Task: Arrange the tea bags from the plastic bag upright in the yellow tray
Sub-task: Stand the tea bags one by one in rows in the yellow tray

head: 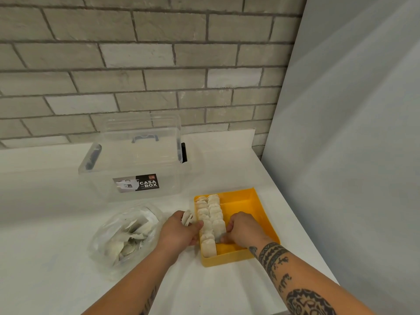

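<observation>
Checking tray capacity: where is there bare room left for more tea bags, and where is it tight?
Bare: the right half of the yellow tray, between the tea bags and its right wall; also the counter in front of the tray. Tight: the tray's left side, where the left hand and right hand hold tea bags, up to the plastic bag.

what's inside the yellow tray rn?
Two rows of upright tea bags fill the left side of the yellow tray; the right side is bare. The left hand and right hand hold the rows, covering parts of a few bags.
</observation>
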`<move>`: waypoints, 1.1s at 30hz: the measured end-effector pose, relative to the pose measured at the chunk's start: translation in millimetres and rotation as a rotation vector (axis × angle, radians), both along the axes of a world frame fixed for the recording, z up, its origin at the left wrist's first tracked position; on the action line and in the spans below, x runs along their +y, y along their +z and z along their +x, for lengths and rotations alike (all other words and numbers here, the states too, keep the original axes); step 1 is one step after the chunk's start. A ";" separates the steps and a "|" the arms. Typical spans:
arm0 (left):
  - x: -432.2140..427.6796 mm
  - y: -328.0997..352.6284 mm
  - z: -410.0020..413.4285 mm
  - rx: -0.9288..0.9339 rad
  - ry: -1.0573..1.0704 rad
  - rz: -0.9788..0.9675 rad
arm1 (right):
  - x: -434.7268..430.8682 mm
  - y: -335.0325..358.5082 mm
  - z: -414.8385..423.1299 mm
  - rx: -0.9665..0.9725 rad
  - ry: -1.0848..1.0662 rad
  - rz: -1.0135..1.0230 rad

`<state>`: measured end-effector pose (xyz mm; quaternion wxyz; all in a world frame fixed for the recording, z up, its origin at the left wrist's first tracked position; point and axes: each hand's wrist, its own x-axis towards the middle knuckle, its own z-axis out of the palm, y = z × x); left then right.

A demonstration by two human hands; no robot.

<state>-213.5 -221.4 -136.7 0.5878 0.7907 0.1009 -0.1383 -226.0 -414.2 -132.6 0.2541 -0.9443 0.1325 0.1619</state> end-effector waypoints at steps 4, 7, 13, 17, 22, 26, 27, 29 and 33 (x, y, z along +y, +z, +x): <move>2.9 8.1 -1.8 0.006 0.044 -0.106 | -6.0 7.7 1.6 -0.059 -0.036 0.051; 2.6 14.8 -2.7 0.005 0.047 -0.157 | -7.5 17.2 4.8 -0.129 -0.056 0.136; -2.0 36.9 -3.3 0.114 0.115 -0.447 | 0.5 40.9 2.2 -0.266 -0.061 0.393; -7.0 51.6 -9.0 0.108 0.072 -0.527 | 20.8 56.5 -4.1 -0.371 -0.007 0.540; -15.7 56.9 -10.1 0.136 0.049 -0.412 | 39.2 52.6 -7.3 -0.419 0.006 0.504; -22.5 60.2 -11.6 0.106 0.058 -0.343 | 41.2 49.8 -9.2 -0.423 -0.037 0.475; -23.4 60.9 -12.1 0.087 0.065 -0.341 | 41.0 49.9 -9.5 -0.417 -0.052 0.463; -23.6 60.0 -11.5 0.051 0.073 -0.347 | 40.2 49.5 -9.3 -0.401 -0.078 0.441; -22.0 54.9 -4.3 0.039 0.038 -0.386 | 34.1 50.2 -6.1 -0.389 -0.128 0.447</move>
